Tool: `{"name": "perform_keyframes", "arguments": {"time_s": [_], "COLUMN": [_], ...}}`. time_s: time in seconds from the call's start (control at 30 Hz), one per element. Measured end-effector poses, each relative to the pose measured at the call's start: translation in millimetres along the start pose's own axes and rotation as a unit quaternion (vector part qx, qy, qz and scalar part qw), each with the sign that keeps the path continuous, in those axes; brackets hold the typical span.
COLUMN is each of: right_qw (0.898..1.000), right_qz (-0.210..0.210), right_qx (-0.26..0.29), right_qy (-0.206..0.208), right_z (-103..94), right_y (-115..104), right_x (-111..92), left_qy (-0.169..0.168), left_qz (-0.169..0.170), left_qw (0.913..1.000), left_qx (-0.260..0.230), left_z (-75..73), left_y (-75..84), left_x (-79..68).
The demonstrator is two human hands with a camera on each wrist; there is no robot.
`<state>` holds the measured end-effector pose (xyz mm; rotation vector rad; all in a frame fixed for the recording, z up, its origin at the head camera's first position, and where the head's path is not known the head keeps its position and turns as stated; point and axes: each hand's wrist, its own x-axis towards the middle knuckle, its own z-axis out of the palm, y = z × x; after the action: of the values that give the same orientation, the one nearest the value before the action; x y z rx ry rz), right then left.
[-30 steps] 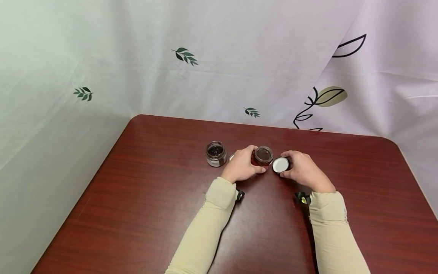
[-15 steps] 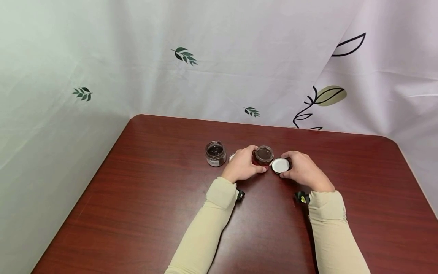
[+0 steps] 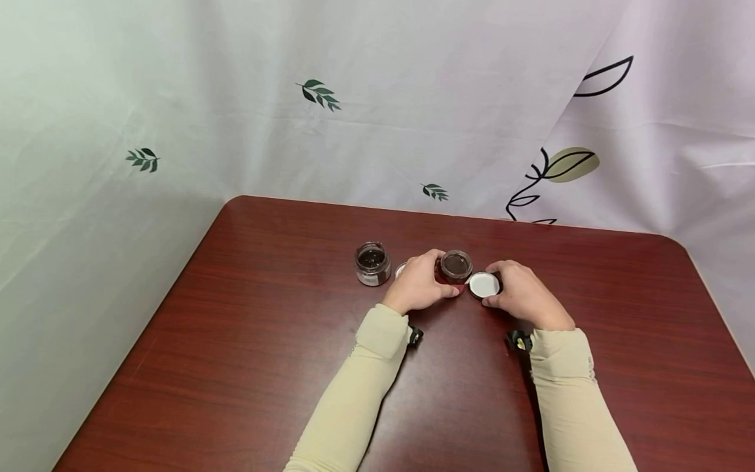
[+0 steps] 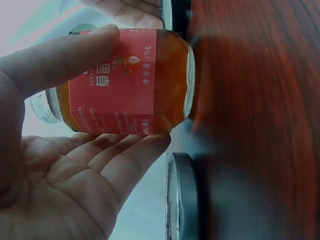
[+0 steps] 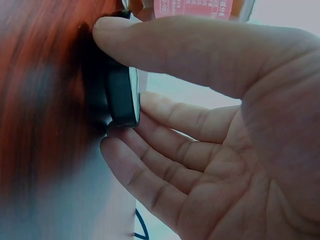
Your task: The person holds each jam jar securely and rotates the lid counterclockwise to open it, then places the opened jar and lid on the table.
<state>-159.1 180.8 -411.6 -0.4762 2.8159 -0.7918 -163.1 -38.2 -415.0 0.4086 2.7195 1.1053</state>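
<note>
My left hand [image 3: 417, 285] grips an open glass jar of strawberry jam [image 3: 455, 267] from its left side, thumb and fingers on opposite sides. In the left wrist view this jam jar [image 4: 125, 82] bears a red label and stands upright, its base at or very near the tabletop. Just to its right, my right hand [image 3: 525, 293] pinches a black jar lid [image 3: 484, 285] by the rim, white inside facing up. The right wrist view shows that lid [image 5: 121, 95] low over the wood; whether it touches I cannot tell.
Left of the left hand stands a second open glass jar [image 3: 372, 265] with dark contents. Another lid [image 3: 400, 269] lies between that jar and the left hand, mostly hidden. The reddish-brown table [image 3: 248, 314] ends at a white curtain [image 3: 377, 131] with leaf prints.
Both hands keep their holds on the jam jar and the lid, with hardly any movement. The view shifts only slightly.
</note>
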Motion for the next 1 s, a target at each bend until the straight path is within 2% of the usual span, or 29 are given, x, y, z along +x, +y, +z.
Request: {"name": "perform_keyframes", "arguments": {"time_s": [0.6, 0.83, 1.0], "right_qw": [1.0, 1.0, 1.0], "right_qz": [0.004, -0.003, -0.01], "right_qx": [0.005, 0.01, 0.008], "right_qy": [0.002, 0.0, 0.002], "right_z": [3.6, 1.8, -3.1], "right_y": [3.8, 2.9, 0.5], "right_x": [-1.5, -3.5, -6.3], "left_qy": [-0.004, -0.008, -0.012], "left_qz": [-0.002, 0.0, 0.008], "left_qw": [1.0, 0.9999, 0.9989], "left_qx": [-0.009, -0.014, -0.045], "left_z": [2.3, -1.3, -6.3], "left_y": [-0.4, -1.7, -4.4], "left_x": [0.2, 0.0, -0.7]}}
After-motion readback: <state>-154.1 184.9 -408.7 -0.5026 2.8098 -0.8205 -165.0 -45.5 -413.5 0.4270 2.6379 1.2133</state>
